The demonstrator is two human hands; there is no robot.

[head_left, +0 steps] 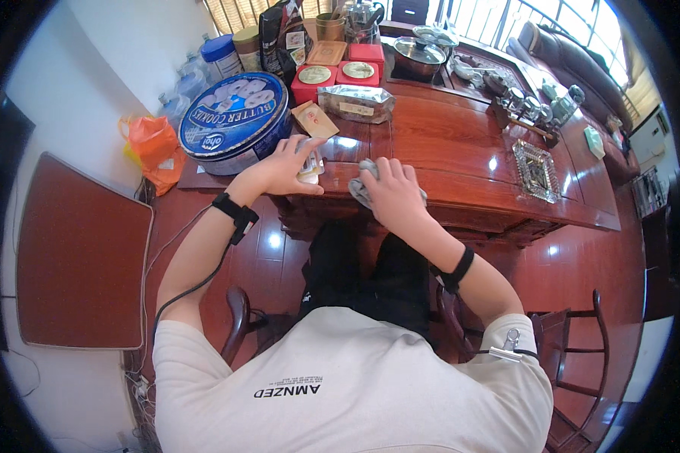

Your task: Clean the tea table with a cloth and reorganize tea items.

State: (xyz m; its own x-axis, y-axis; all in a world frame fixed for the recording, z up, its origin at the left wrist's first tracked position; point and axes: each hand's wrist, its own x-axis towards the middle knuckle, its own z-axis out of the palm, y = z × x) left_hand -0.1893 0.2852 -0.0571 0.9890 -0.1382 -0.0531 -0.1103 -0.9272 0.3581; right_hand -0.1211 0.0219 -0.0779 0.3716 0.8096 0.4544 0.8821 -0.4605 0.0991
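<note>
A: Grey cloth [364, 189] — where does it lie?

B: At the near edge of the red-brown wooden table [461, 155], under the right hand [391, 192]. That hand presses down on it with fingers curled over the top, so only the cloth's left side and a bit at the right show.

A: And the left hand [283, 166]?

B: It rests on the table just left of the cloth, fingers bent around a small pale packet [310, 167]. The thumb lies along the table edge. How firmly it grips the packet I cannot tell.

A: Do the 2 hands touch?

B: No, they are near each other but apart, with a strip of polished wood between them.

A: What stands about them?

B: A big round blue tin [234, 121] sits just beyond the left hand, at the table's left end. Behind the packet lies a flat tan envelope [314, 119], then a silver foil bag [355, 103], and 2 red square tins [335, 75] with round gold lids behind that. Far to the right is a glass ashtray [536, 170]. An orange plastic bag [153, 147] lies on the floor left of the table.
</note>
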